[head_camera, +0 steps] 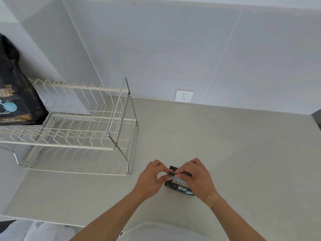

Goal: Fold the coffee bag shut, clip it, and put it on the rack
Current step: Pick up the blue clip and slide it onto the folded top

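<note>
A small black coffee bag [179, 186] with gold and blue print stands on the grey counter near its front edge. My left hand [150, 180] pinches the left end of the bag's top. My right hand [198, 178] pinches the right part of the top, where the black edge is bent over into a fold. A two-tier wire rack [73, 129] stands to the left, about a hand's width from my left hand. No clip shows in this view.
A large black coffee bag [14, 94] stands on the rack's upper tier at the far left. A wall socket [184, 95] sits above the counter's back edge. The counter [243, 153] stretches to the right of my hands, ending at a dark edge at the far right.
</note>
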The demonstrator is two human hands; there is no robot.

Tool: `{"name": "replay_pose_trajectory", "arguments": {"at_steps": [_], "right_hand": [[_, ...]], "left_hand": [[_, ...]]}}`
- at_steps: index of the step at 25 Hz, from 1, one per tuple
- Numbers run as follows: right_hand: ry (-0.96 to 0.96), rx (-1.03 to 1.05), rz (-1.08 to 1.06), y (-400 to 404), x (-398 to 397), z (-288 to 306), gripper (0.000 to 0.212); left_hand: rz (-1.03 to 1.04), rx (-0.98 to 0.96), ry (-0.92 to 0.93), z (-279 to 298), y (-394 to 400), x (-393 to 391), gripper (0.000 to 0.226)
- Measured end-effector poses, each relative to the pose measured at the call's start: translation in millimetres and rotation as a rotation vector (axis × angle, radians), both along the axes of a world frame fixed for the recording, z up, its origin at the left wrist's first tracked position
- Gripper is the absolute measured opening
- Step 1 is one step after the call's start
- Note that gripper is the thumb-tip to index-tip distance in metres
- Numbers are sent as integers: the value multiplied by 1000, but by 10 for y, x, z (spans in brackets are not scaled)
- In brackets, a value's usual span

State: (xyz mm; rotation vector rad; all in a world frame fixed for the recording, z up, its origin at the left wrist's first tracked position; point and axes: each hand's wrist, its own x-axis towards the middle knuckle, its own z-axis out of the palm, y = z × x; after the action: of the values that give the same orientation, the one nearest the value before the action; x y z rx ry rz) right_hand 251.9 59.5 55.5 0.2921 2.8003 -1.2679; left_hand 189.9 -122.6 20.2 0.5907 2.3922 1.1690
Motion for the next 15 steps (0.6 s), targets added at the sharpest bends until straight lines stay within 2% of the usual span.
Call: {"name": "replay_pose_trajectory", "arguments": {"at_steps": [6, 10, 13, 15], "right_hand": [[-42, 32, 48, 59, 63, 1, 5], [27, 274, 186, 7, 147, -5, 12], [116, 415, 151, -46, 173, -18, 15], [122, 417, 98, -76, 194, -39, 14]], "left_hand": [[-34, 53, -88, 5, -90, 110, 8], [10, 98, -124, -16, -215, 164, 19], [67, 108, -135, -41, -237, 111, 21], [80, 109, -140, -65, -224, 85, 20]]}}
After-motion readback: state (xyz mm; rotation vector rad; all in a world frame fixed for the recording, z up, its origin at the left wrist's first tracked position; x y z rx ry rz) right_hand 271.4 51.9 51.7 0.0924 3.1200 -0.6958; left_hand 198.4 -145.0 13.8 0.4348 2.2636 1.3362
